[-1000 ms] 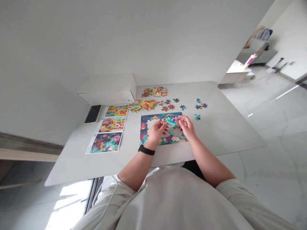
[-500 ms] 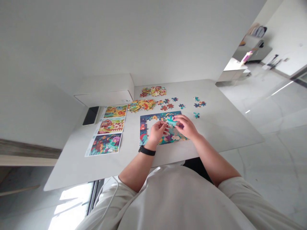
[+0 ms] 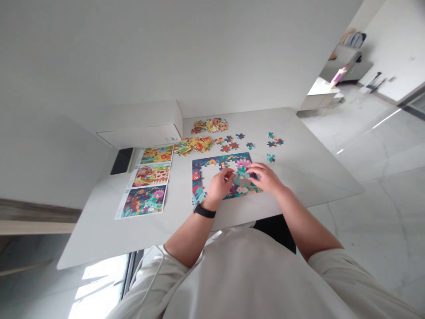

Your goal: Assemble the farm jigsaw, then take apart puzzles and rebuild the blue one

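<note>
A partly assembled jigsaw puzzle [image 3: 197,170] lies on the table in front of me, its dark blue border framing a gap at the left and upper middle. My left hand [image 3: 222,184] is over the middle of it, fingers curled and pinched; whatever may be between them is hidden. At the puzzle's right side is my right hand [image 3: 267,178], thumb and fingers apart, fingertips beside a teal puzzle piece [image 3: 241,171] that appears to lie among the joined pieces. A black band [image 3: 204,211] is on my left wrist.
Loose pieces [image 3: 233,145] lie beyond the puzzle, more pieces [image 3: 271,157] to its right. Two heaps, one yellow-orange [image 3: 194,145] and one mixed [image 3: 210,125], sit farther back. At left are a picture sheet [image 3: 150,175], a phone [image 3: 122,161] and a white box [image 3: 141,135].
The teal piece held up by my right hand is now down in the puzzle. My right hand has drawn back slightly to the right, its fingers apart. My left hand stays nearly in place.
</note>
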`<action>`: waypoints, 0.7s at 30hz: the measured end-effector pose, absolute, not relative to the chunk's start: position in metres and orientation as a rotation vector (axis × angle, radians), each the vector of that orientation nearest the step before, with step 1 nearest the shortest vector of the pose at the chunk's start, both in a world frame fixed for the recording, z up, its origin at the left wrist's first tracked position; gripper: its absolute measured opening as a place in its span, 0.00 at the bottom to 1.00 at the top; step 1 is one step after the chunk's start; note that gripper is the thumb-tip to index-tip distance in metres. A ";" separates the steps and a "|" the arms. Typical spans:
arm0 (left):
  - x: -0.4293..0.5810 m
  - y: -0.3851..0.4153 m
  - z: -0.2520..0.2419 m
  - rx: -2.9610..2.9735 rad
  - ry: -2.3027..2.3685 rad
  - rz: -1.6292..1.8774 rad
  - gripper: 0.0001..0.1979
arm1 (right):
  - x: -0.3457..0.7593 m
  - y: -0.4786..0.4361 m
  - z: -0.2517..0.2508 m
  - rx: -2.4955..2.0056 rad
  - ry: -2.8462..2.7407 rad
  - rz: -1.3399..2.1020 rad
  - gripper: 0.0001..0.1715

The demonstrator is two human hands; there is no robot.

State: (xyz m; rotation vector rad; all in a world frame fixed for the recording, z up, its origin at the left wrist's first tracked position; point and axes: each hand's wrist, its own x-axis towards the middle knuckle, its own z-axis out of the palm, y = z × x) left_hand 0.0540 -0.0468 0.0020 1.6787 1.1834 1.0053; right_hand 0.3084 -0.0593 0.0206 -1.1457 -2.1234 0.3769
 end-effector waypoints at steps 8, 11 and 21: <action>0.049 -0.049 0.002 2.259 1.220 0.756 0.07 | 0.320 -0.062 0.010 -1.155 -2.235 0.442 0.16; 0.049 -0.051 0.000 2.297 1.263 0.698 0.09 | 0.318 -0.061 0.007 -1.158 -2.258 0.440 0.18; 0.050 -0.055 0.009 2.370 1.312 0.535 0.13 | 0.316 -0.057 0.001 -1.202 -2.323 0.390 0.16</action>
